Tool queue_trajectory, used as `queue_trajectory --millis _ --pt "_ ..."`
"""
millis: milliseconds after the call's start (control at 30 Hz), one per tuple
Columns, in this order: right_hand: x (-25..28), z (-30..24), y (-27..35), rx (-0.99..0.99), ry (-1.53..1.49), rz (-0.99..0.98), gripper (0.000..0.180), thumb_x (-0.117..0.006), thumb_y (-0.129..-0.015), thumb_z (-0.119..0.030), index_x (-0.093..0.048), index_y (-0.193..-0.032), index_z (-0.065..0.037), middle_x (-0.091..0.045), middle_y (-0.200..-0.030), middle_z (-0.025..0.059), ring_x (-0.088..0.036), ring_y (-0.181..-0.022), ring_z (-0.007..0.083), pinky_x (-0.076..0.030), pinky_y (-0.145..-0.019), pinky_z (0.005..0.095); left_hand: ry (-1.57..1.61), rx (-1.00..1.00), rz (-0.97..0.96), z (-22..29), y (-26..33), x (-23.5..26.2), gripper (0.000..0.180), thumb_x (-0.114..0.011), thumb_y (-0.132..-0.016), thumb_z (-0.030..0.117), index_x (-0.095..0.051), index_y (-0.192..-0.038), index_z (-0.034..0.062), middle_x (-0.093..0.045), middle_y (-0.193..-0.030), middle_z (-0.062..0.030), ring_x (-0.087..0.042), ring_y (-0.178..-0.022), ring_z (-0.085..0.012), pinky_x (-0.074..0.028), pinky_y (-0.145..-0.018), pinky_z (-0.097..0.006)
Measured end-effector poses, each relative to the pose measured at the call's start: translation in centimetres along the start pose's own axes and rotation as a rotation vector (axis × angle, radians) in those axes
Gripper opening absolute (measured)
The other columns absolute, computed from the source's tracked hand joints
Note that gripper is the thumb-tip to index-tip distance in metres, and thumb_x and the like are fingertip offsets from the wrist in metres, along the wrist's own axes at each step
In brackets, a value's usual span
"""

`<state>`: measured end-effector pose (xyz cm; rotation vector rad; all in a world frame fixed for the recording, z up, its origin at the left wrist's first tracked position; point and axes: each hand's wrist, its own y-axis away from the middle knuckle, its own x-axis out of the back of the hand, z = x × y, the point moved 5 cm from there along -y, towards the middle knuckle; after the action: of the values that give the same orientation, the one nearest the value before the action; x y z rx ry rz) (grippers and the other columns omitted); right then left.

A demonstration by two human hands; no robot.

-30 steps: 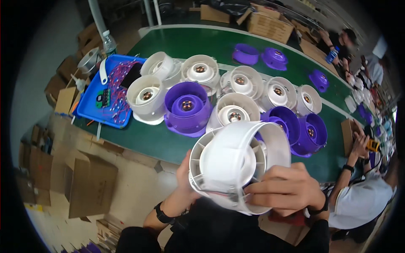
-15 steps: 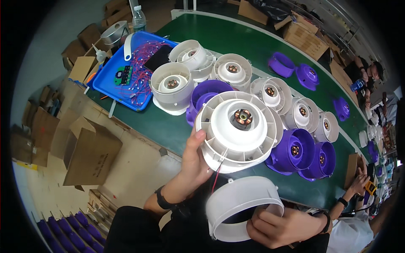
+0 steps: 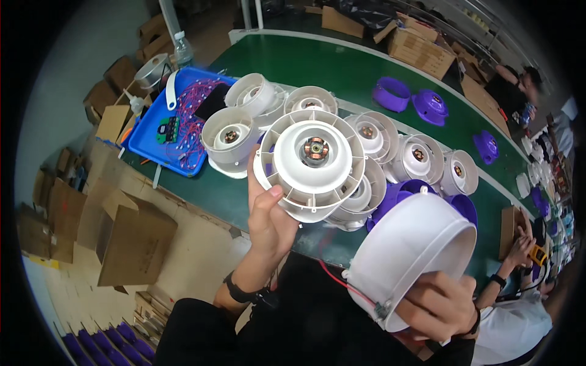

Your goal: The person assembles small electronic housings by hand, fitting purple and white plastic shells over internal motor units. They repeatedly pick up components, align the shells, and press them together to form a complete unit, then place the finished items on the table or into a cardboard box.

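My left hand grips a white fan housing by its lower-left rim, above the near edge of the green table. Radial vanes ring its domed hub, and a copper-wound motor stator sits in the centre. My right hand is closed on the wall of a white cylindrical ring, held tilted at the lower right, apart from the housing. A red wire runs to a small connector at the ring's lower edge. Some right fingers are hidden inside the ring.
White housings and purple housings stand close behind the held parts. To the left lies a blue tray with wires, a green circuit board and a black phone. A cardboard box is on the floor; a co-worker's hand shows at right.
The fan housing has moved left and slightly up in my left hand. My right hand has shifted the ring right and up and turned it, bringing the wire's connector into sight.
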<state>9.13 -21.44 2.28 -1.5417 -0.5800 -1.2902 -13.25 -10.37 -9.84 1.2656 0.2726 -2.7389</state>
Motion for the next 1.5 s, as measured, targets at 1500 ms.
queue_trajectory --millis 1500 --pt "-13.4 16.9 -21.7 -0.123 -0.741 -0.424 0.046 -0.062 -0.092 -0.043 -0.066 -0.113 -0.002 -0.072 -0.084 0.0198 -0.071 -0.075 0.0313 -0.054 -0.069 0.0408 -0.18 0.313 -0.154 -1.1 2.9 12.4 0.1 -0.071 -0.065 0.055 -0.033 -0.139 -0.0014 -0.051 -0.127 -0.019 -0.053 -0.121 -0.0293 -0.043 -0.103 -0.039"
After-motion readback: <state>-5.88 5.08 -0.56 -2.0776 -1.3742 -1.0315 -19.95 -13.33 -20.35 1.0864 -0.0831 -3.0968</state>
